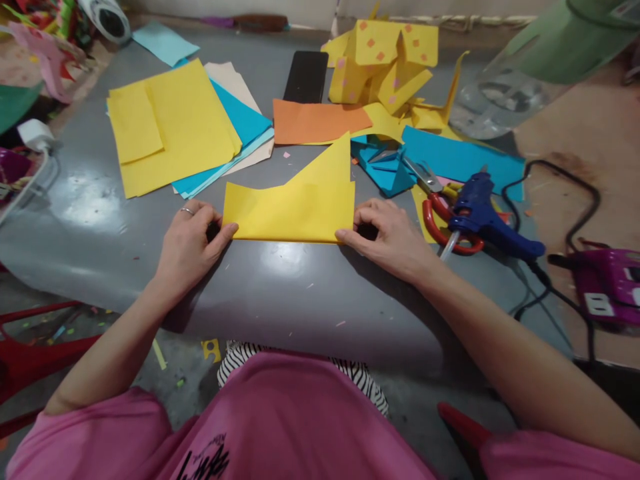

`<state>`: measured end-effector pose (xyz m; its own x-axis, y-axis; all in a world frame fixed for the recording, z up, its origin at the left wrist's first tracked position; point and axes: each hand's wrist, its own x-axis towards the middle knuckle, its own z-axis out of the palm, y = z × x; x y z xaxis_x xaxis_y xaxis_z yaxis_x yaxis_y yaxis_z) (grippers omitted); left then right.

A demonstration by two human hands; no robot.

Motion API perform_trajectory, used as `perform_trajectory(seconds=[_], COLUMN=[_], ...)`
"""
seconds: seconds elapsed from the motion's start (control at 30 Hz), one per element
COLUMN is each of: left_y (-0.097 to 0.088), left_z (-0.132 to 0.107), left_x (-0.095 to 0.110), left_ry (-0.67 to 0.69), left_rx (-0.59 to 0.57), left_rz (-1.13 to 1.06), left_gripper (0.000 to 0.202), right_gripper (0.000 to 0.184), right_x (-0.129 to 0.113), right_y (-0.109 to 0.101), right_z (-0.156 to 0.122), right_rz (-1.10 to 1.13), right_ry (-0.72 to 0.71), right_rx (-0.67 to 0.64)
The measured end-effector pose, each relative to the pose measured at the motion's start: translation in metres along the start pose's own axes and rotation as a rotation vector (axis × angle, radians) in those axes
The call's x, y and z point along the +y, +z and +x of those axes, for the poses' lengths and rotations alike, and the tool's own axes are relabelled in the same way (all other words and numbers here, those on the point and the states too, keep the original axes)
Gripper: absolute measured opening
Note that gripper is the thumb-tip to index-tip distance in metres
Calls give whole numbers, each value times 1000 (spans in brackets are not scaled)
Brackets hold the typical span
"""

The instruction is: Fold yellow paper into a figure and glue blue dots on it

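One yellow paper sheet (290, 212), smooth, folded, lower edge a straight crease, top slanting to a peak at the right, on the glossy grey desk (240, 287) near its front edge; left hand (193, 233), one ring (187, 211), pinching the lower left corner; right hand (390, 233) pinching the lower right; one stack of paper (187, 127), yellow, blue and cream, beyond the left hand; one orange paper strip (320, 123); one black smartphone (306, 77); one pair of scissors (429, 217), red looped handles; one blue plastic glue gun (475, 207); one boxy yellow paper model (373, 43), patterned with diamonds; one pink shirt (295, 413), black script I cannot read
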<state>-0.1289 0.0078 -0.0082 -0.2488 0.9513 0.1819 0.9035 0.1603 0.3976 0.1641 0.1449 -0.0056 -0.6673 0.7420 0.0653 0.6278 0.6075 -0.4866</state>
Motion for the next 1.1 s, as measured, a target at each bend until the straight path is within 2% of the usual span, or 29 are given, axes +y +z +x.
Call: perform_trajectory(seconds=[0.27, 0.47, 0.67, 0.83, 0.9, 0.97, 1.1], left_y=[-1, 0, 1, -5, -8, -9, 6], left_z=[0, -1, -7, -14, -14, -14, -12], left_x=[-1, 0, -6, -13, -8, 4, 38], left_ry=[19, 26, 9, 38, 90, 191, 496], left_rx=[-27, -24, -14, 52, 72, 66, -40], left_rz=[-12, 5, 22, 7, 13, 26, 104], left_gripper=[22, 22, 12, 44, 51, 49, 46], right_gripper=[27, 26, 26, 25, 26, 26, 25], right_x=[-1, 1, 3, 2, 2, 2, 0], right_y=[-3, -2, 0, 0, 0, -1, -1], right_z=[0, -1, 0, 3, 4, 4, 4], right_rz=[-16, -30, -42, -29, -29, -30, -37], right_ry=[6, -16, -40, -10, -15, -24, -4], right_rx=[-68, -62, -40, -40, -37, -39, -50])
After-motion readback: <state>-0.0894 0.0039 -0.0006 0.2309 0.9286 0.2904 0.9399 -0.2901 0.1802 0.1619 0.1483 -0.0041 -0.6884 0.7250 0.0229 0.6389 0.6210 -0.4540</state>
